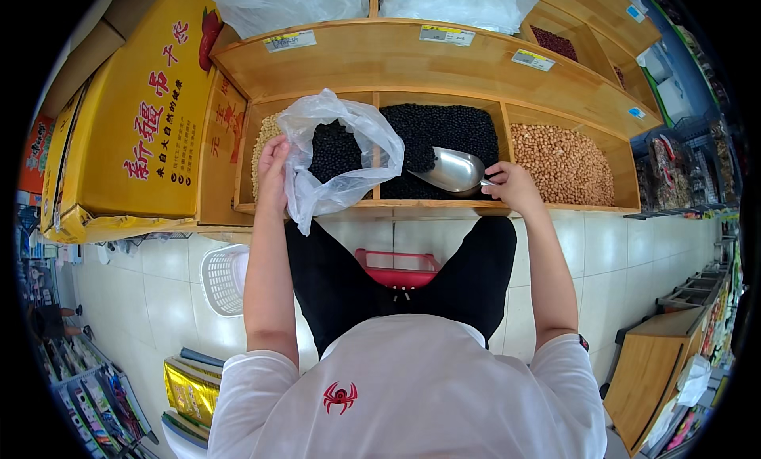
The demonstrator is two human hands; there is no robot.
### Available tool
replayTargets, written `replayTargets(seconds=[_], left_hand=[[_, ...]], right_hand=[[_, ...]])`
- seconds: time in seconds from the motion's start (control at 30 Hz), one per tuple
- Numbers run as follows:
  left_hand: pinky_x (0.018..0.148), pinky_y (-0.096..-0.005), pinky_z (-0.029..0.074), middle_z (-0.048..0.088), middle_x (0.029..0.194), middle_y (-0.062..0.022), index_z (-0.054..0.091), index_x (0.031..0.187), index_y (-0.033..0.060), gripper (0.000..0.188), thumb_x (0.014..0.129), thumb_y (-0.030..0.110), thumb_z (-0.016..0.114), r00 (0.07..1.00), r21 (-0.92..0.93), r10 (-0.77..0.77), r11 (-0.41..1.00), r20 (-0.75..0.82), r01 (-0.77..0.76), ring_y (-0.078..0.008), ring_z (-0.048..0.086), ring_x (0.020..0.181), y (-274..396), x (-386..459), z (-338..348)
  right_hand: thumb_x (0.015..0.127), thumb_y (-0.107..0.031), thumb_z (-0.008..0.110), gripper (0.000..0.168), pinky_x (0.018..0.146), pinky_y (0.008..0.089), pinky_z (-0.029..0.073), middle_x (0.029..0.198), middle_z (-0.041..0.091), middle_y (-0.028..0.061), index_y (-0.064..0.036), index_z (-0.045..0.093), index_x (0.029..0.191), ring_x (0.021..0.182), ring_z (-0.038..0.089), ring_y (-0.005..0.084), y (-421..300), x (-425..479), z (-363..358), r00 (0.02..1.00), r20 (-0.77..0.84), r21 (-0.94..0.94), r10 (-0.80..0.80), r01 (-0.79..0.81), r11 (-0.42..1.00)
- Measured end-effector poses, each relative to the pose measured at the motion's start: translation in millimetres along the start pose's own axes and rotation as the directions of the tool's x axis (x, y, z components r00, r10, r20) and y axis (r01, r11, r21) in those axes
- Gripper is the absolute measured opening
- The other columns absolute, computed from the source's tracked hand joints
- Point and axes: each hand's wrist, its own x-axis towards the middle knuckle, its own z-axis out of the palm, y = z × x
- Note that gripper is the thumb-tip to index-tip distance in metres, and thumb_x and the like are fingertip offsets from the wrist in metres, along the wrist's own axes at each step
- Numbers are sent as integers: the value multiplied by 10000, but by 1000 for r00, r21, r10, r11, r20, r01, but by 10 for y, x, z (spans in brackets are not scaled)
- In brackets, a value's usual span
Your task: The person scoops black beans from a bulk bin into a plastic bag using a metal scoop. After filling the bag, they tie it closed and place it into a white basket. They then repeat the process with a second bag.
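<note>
My left hand (274, 169) grips the left rim of a clear plastic bag (371, 129), which gapes open and has black beans (336, 151) inside. The bag rests over the left compartment of a wooden bin (624, 173), partly covering pale beans (267, 132) there. In the middle compartment lie loose black beans (452, 120). My right hand (512, 184) holds the handle of a metal scoop (456, 170), its bowl down among these beans. A few black beans sit at the scoop's front edge. Light brown peanuts or beans (559, 156) fill the right compartment.
A large yellow carton (131, 120) stands against the bin's left end. Behind rises a wooden panel (380, 60) with price tags. Below are a red plastic seat or basket (398, 266) and a white basket (223, 277). A wooden cabinet (648, 364) stands at right.
</note>
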Motion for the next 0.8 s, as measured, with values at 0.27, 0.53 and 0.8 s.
replayTargets(seconds=[0.27, 0.53, 0.8], left_hand=[[868, -280, 484, 637, 1052, -35, 588, 1158, 59, 237, 939, 132, 644, 1000, 3, 1, 1000, -5, -1, -123, 595, 962, 26, -20, 48], [854, -283, 499, 642, 1043, -42, 582, 1146, 56, 225, 941, 131, 637, 1000, 14, -24, 1000, 4, 23, -129, 603, 956, 10, -7, 31], [862, -281, 495, 641, 1054, -40, 580, 1146, 59, 209, 954, 131, 618, 1000, -7, -15, 1000, 7, 15, -131, 604, 961, 7, -11, 53]], right_hand=[[784, 24, 745, 373, 628, 257, 516, 889, 710, 120, 33, 599, 1126, 687, 642, 138, 20, -53, -6, 999, -46, 322, -6, 21, 946], [809, -2, 753, 361, 631, 231, 500, 948, 715, 91, 7, 601, 1136, 751, 657, 113, 8, -168, -142, 975, -182, 493, -123, 199, 847], [809, -9, 762, 366, 652, 204, 490, 986, 720, 91, -8, 605, 1140, 832, 670, 103, -325, -423, -469, 951, -239, 497, -197, 294, 816]])
